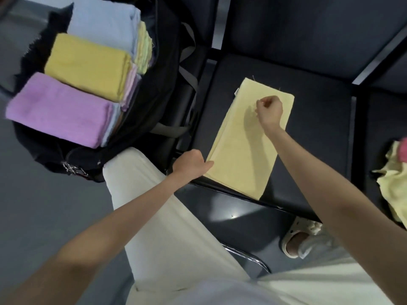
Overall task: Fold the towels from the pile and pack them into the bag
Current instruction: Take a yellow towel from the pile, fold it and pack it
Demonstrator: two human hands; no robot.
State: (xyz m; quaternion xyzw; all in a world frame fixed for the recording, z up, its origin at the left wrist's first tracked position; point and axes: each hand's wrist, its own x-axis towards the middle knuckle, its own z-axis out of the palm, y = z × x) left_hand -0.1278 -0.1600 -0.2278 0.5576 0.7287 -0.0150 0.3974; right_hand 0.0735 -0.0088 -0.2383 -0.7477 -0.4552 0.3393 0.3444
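A pale yellow towel, folded into a long flat rectangle, lies on the black chair seat. My left hand grips the towel's near left corner, thumb on top of the cloth. Over the towel's far end, my right hand is curled into a loose fist that casts a shadow on the cloth; I see nothing held in it. The open black bag stands to the left, holding folded towels: purple, yellow and light blue on top of stacks. The unfolded pile, yellow and pink, shows at the right edge.
The seat belongs to a row of black chairs with metal frames. My legs in white trousers stand between bag and seat, and a sandalled foot is under the seat's front edge. Grey floor lies to the left.
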